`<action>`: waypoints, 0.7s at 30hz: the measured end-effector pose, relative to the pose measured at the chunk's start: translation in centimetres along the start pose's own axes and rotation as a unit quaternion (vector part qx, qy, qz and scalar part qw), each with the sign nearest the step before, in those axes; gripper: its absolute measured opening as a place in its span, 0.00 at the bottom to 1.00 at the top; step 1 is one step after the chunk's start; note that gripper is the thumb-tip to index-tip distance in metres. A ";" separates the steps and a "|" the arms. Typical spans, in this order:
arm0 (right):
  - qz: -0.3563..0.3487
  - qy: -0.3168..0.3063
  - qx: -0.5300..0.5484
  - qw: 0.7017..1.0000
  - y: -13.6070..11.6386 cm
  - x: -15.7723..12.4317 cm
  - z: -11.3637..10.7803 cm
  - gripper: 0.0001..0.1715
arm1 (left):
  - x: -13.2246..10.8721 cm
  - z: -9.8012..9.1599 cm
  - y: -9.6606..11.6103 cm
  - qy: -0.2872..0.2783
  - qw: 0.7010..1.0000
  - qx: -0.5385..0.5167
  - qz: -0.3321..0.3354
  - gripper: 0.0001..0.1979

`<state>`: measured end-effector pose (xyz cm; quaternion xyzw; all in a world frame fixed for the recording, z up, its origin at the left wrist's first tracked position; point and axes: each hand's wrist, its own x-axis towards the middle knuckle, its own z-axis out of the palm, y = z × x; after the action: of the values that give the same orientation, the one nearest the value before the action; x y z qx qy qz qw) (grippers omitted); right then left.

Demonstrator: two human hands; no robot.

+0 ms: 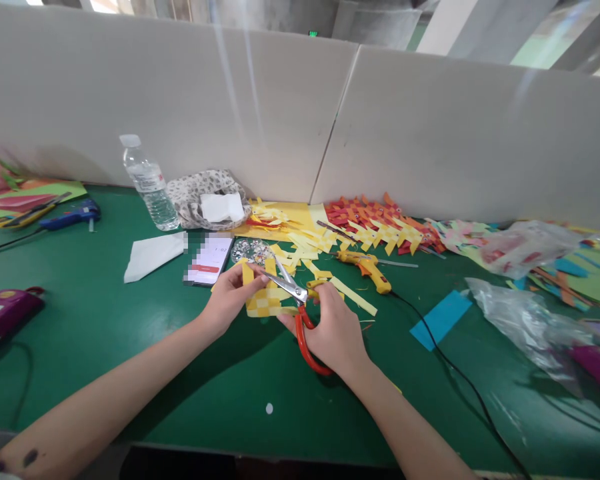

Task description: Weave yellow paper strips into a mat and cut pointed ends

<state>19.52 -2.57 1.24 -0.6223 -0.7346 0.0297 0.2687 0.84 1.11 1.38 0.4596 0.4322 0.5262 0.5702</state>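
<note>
A yellow checkered piece of woven paper strips (261, 303) is pinched between the fingertips of my left hand (228, 297). In my right hand (339, 331) is a pair of scissors (307, 347) with red handles. Their metal blades are spread and point left, over the upper part of the woven paper. Some of the weave's right side is covered by the scissors and my right fingers, so I cannot tell whether those fingers also touch it. Behind my hands lie loose yellow paper strips (353, 297) and a yellow glue gun (367, 267).
Left of centre are a phone (210, 260), a water bottle (153, 187) and a patterned cloth bundle (193, 193). Red woven paper pieces (360, 213) lie along the partition. A black cord (460, 373) crosses the right side, near a blue paper piece (443, 319) and plastic bags (523, 320).
</note>
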 end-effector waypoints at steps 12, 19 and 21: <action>0.025 -0.047 0.037 0.998 -0.6 -0.1 -0.3 0.24 | -1.0 1.0 0.0 -0.028 1.000 0.001 -0.005 0.11; 0.048 -0.088 0.058 0.993 -0.7 -0.3 -0.5 0.23 | -1.0 0.9 0.0 -0.026 1.000 0.006 0.004 0.09; 0.054 -0.095 0.066 0.992 -0.7 -0.3 -0.5 0.23 | -1.0 0.9 0.1 -0.021 1.000 0.007 0.004 0.10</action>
<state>19.13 -3.11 1.82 -0.6363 -0.7187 0.1515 0.2359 1.63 0.01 1.66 0.4766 0.4220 0.5158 0.5733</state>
